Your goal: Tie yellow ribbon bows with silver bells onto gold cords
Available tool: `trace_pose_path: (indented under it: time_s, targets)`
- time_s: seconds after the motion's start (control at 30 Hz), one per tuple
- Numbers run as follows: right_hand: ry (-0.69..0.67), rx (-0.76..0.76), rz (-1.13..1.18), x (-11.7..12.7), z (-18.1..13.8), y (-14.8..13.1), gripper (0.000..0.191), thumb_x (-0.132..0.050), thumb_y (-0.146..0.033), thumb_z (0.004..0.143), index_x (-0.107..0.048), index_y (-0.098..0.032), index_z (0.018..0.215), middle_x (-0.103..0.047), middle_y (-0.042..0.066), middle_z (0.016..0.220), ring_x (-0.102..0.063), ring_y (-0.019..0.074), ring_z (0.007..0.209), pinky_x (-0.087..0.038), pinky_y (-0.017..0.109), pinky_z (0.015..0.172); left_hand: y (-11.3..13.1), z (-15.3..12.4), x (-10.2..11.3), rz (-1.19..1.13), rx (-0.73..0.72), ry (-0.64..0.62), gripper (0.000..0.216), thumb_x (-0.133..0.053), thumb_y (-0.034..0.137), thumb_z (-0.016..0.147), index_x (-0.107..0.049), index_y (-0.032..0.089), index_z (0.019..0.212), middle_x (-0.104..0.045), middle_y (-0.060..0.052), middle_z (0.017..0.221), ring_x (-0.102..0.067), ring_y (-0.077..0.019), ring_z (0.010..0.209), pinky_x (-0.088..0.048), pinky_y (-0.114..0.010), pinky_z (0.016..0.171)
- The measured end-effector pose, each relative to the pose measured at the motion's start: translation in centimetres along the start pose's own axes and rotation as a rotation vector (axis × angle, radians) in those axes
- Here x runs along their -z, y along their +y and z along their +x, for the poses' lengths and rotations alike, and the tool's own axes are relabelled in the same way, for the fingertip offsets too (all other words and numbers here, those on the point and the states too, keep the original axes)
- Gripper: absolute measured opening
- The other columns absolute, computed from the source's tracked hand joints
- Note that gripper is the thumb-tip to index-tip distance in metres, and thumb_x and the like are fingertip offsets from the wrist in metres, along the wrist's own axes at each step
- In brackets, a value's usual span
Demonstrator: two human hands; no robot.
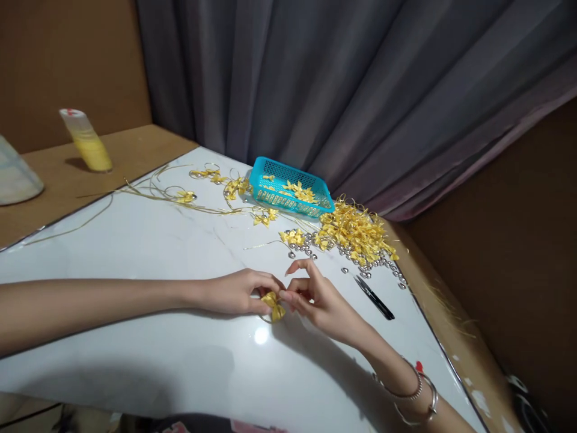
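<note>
A yellow ribbon bow is held low over the white tabletop, with a thin gold cord curving beneath it. My left hand reaches in from the left and pinches the bow's left side between thumb and fingers. From the right, my right hand closes thumb and fingertips at the bow's upper right edge, its index finger raised and bent. Any small part between the right fingertips is too small to make out. Beyond the hands lie a small cluster of yellow bows and several shiny silver beads.
A turquoise perforated basket holds yellow bows. Beside it is a large heap of yellow bows. A black pointed hand tool lies at right. Gold cords stretch across the back left, near a bottle of yellow contents.
</note>
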State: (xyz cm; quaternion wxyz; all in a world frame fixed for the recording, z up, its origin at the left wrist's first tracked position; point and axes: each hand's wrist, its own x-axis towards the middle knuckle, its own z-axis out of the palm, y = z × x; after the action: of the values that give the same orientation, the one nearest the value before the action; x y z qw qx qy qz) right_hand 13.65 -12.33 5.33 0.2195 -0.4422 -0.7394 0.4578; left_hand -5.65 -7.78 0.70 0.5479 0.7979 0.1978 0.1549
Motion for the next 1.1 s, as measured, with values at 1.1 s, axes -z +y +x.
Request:
trace_pose_path:
  time_s: [1.1]
  targets:
    - [0.220, 0.016, 0.273, -2.7, -0.3, 3.2, 0.023, -0.049, -0.031, 0.088, -0.042, -0.020, 0.108, -0.053, -0.004, 0.066, -0.051, 0.0108, 0.060, -0.041, 0.024, 0.057, -0.7, -0.2, 0.4, 1.192, -0.885, 0.121, 0.019, -0.047, 0.011, 0.087, -0.056, 0.015, 0.103, -0.060, -0.001, 0.067, -0.053, -0.0122, 0.059, -0.041, -0.025, 0.050]
